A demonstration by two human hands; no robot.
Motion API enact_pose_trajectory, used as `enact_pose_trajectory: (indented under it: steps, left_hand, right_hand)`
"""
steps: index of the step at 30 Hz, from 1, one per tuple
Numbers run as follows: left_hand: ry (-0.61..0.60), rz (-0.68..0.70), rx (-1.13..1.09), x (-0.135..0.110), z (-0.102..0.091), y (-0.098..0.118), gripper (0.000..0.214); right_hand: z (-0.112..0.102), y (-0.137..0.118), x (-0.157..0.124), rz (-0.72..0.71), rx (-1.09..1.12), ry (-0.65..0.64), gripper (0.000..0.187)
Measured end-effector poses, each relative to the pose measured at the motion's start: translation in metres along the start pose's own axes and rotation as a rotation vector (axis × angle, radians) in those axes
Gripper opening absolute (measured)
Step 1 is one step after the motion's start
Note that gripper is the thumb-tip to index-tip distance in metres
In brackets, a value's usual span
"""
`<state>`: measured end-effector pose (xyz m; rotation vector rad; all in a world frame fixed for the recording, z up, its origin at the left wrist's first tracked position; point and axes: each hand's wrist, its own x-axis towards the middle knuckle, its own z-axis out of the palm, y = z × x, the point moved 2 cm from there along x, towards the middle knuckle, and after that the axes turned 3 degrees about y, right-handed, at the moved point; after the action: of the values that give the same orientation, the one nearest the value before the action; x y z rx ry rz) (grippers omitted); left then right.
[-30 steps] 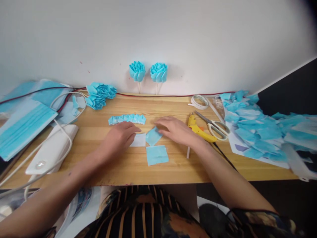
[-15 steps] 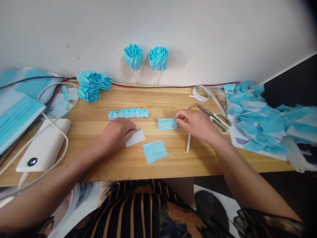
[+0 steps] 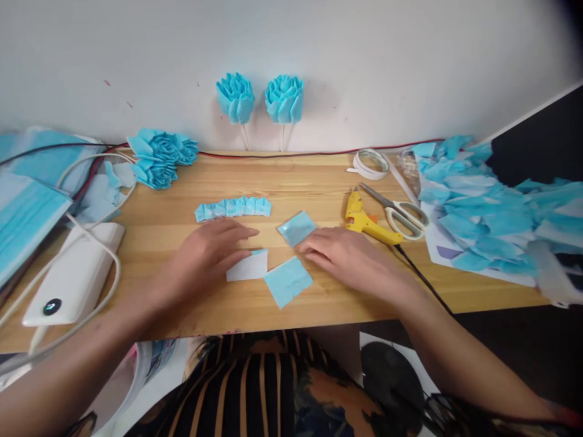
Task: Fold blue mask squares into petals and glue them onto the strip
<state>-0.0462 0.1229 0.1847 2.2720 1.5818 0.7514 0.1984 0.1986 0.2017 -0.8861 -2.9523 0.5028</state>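
My left hand (image 3: 207, 255) lies flat on the wooden table (image 3: 296, 182), fingers stretched, its fingertips on a white square piece (image 3: 248, 267). My right hand (image 3: 346, 258) rests palm down with fingers extended between two blue squares. Its fingertips touch the lower blue square (image 3: 288, 281), and the upper blue square (image 3: 296, 227) lies just beyond them. A pleated blue strip (image 3: 233, 207) lies behind my left hand.
A yellow glue gun (image 3: 364, 221), scissors (image 3: 401, 213) and a tape roll (image 3: 370, 164) lie to the right. Blue cut scraps (image 3: 483, 206) pile at far right. Two blue flowers on sticks (image 3: 259, 100) lean on the wall. Blue flowers (image 3: 159, 156), masks (image 3: 22, 212), a white power bank (image 3: 73, 273) sit left.
My right hand has set down the blue square it held near the scissors and drawn back toward me, uncovering the glue gun. My left hand has flattened on the white piece.
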Motion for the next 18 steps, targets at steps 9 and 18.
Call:
enact_pose_trajectory:
  steps: [9, 18]
  left_hand:
    - [-0.174, 0.42, 0.099, -0.018, 0.055, 0.07, 0.019]
    - [-0.178, 0.402, 0.266, -0.026, 0.07, 0.068, 0.018]
  right_hand:
    - [0.013, -0.006, -0.003, -0.01, -0.183, -0.037, 0.013]
    - [0.025, -0.004, -0.003, -0.049, -0.374, -0.006, 0.007]
